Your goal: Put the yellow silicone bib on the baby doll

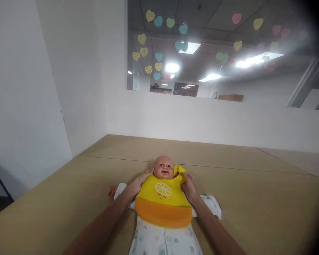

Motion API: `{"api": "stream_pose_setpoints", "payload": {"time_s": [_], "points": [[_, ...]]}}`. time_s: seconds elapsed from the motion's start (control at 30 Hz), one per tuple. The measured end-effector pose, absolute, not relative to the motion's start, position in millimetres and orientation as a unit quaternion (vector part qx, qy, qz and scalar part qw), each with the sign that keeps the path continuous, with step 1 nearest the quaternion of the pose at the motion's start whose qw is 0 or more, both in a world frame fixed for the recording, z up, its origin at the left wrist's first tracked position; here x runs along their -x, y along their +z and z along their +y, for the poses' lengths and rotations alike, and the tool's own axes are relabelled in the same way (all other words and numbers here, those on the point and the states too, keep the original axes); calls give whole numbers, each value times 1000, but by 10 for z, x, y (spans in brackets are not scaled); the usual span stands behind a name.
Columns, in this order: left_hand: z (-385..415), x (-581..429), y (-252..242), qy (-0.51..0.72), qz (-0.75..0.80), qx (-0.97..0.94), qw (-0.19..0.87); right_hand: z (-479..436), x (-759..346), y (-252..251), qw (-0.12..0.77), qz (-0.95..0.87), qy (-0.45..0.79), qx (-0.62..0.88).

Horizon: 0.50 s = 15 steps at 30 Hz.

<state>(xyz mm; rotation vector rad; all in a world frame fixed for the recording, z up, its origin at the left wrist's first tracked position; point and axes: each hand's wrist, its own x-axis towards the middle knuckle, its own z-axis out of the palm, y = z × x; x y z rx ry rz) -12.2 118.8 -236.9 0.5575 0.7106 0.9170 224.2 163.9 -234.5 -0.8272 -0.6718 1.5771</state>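
Observation:
A baby doll (163, 168) in white patterned clothes lies on its back on a tan table (69, 191), head pointing away from me. A yellow bib (163, 203) with an orange pocket and a lemon print covers its chest. My left hand (138, 182) grips the bib's neck strap at the doll's left shoulder side. On the other side of the neck, my right hand (188, 186) holds the other strap end. Both forearms reach in from the bottom edge.
The table runs back to a low white wall (202, 120) topped by a glass window with paper heart stickers (159, 46). A white wall stands at the left, and a dark chair part shows at the far left edge.

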Motion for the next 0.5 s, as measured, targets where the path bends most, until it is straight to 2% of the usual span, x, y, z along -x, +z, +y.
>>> {"api": "stream_pose_setpoints", "payload": {"time_s": [0.13, 0.3, 0.43, 0.5], "points": [[1074, 81, -2274, 445, 343, -251, 788, 1603, -2255, -2366, 594, -287, 693, 291], [1002, 0, -2141, 535, 365, -293, 703, 1591, -2326, -2358, 572, -200, 767, 212], [984, 4, -2096, 529, 370, -306, 700, 1567, -2336, -2299, 602, -131, 765, 190], [979, 35, -2091, 500, 348, -311, 730, 1571, -2329, -2295, 596, -144, 771, 173]]}}
